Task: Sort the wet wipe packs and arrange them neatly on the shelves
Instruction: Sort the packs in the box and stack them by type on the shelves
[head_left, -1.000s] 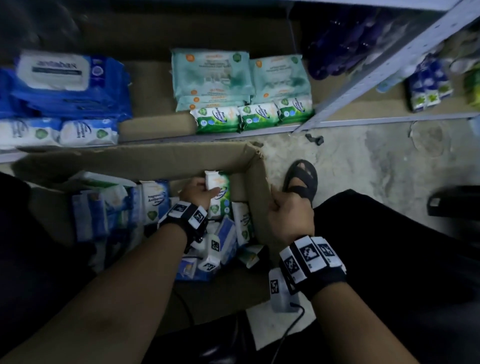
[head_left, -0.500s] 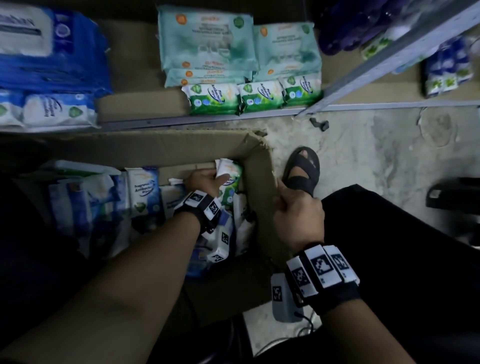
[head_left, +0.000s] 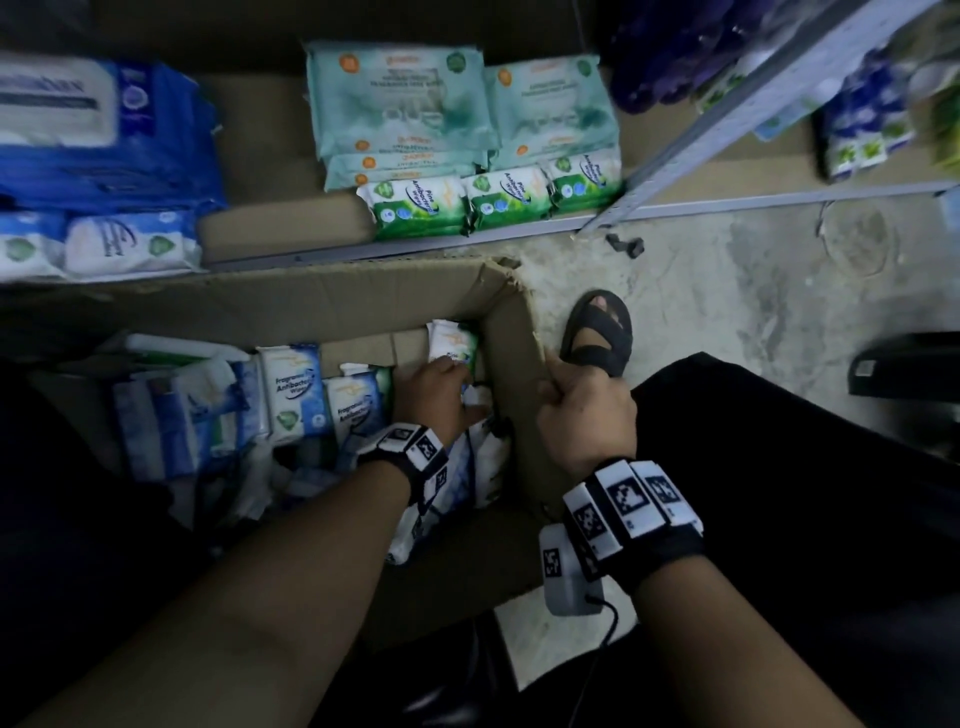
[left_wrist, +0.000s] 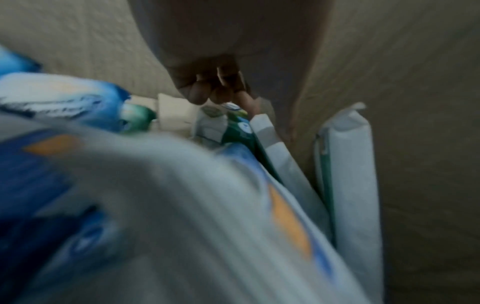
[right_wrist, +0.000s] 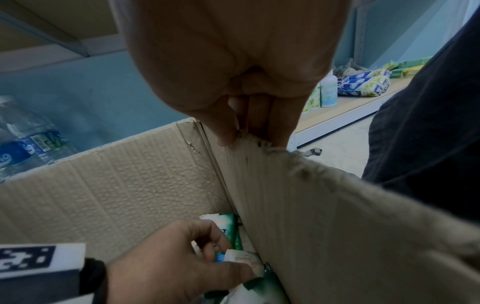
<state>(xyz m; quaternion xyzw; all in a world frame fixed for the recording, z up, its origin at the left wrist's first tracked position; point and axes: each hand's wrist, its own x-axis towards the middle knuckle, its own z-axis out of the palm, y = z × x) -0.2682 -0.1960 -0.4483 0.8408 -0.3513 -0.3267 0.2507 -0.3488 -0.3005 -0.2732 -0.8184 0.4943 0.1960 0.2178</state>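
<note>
A green-and-white wet wipe pack (head_left: 451, 340) stands upright in the far right corner of the cardboard box (head_left: 311, 304). My left hand (head_left: 454, 382) reaches into that corner with its fingers curled around this pack. In the right wrist view, the left hand (right_wrist: 207, 248) pinches the green pack (right_wrist: 227, 226). The left wrist view shows curled fingers (left_wrist: 205, 92) above the green pack (left_wrist: 231, 127). My right hand (head_left: 561, 387) grips the torn top edge of the box's right wall (right_wrist: 259, 164). Blue-and-white packs (head_left: 291, 389) stand in the box to the left.
On the low shelf (head_left: 291, 228) lie green packs (head_left: 488, 200) in a front row, teal packs (head_left: 457, 114) behind, and blue packs (head_left: 104, 140) at left. A sandalled foot (head_left: 597, 332) stands on the concrete floor right of the box. A dark object (head_left: 904, 369) sits far right.
My left hand has dropped lower into the box's right corner with the green pack. The right hand has kept its hold on the box wall. The head view has shifted closer.
</note>
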